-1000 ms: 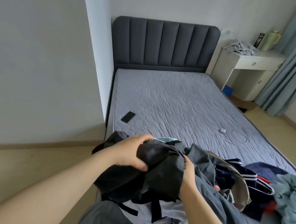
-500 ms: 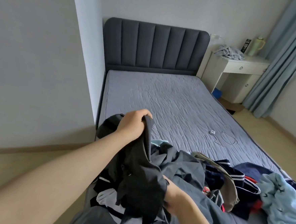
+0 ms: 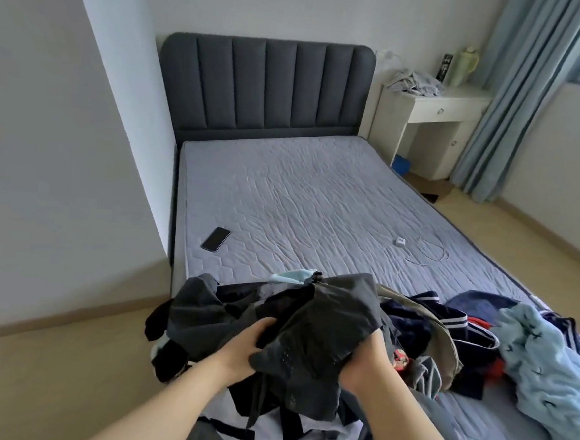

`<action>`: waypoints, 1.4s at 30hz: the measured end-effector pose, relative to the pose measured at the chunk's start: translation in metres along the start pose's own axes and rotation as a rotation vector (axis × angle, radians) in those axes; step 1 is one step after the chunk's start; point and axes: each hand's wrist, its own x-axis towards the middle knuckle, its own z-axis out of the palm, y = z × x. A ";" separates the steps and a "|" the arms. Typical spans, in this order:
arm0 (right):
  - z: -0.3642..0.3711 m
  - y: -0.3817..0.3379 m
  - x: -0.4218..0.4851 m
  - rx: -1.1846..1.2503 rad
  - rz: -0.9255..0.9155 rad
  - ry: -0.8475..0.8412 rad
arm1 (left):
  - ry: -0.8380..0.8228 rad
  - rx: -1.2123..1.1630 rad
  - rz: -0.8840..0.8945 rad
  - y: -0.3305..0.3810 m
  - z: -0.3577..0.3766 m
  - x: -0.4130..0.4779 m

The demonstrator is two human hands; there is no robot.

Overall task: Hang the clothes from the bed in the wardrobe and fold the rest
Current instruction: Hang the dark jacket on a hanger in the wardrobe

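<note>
Dark garment [image 3: 315, 328], gripped by left hand [image 3: 238, 348] and right hand [image 3: 368, 359], is being sorted above the bed [image 3: 317, 204]; next, spreading it flat.

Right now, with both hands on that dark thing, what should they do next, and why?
Probably lift the dark garment clear of the clothes pile and shake it open: the left hand and right hand grip it bunched, so its shape is unclear.

Non-task items, located from the hands:
- 1 phone [image 3: 215, 239], black, lying flat: well fwd of left hand [image 3: 242, 348], slightly to its left.
- 1 white charger plug [image 3: 400, 241] w/ cable [image 3: 432, 252] in a loose loop: fwd of right hand [image 3: 366, 359].
- White desk [image 3: 437, 106], green jug [image 3: 466, 62], blue-grey curtain [image 3: 518, 81]: far fwd-right of right hand.
</note>
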 end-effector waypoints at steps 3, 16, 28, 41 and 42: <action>-0.007 0.003 0.004 -0.035 0.042 0.007 | 0.123 0.318 0.211 -0.010 0.012 0.011; -0.018 -0.011 0.008 -0.322 -0.062 0.091 | 0.401 0.252 -0.130 -0.003 0.002 0.019; 0.066 0.001 0.002 -0.644 -0.406 -0.164 | 0.887 -0.575 -0.144 0.109 -0.099 -0.022; 0.210 0.067 -0.086 -0.552 -0.239 -0.849 | 1.522 -0.830 -0.030 0.128 -0.170 -0.213; 0.218 0.083 -0.096 -0.565 -0.201 -0.904 | 1.575 -0.848 -0.029 0.120 -0.173 -0.234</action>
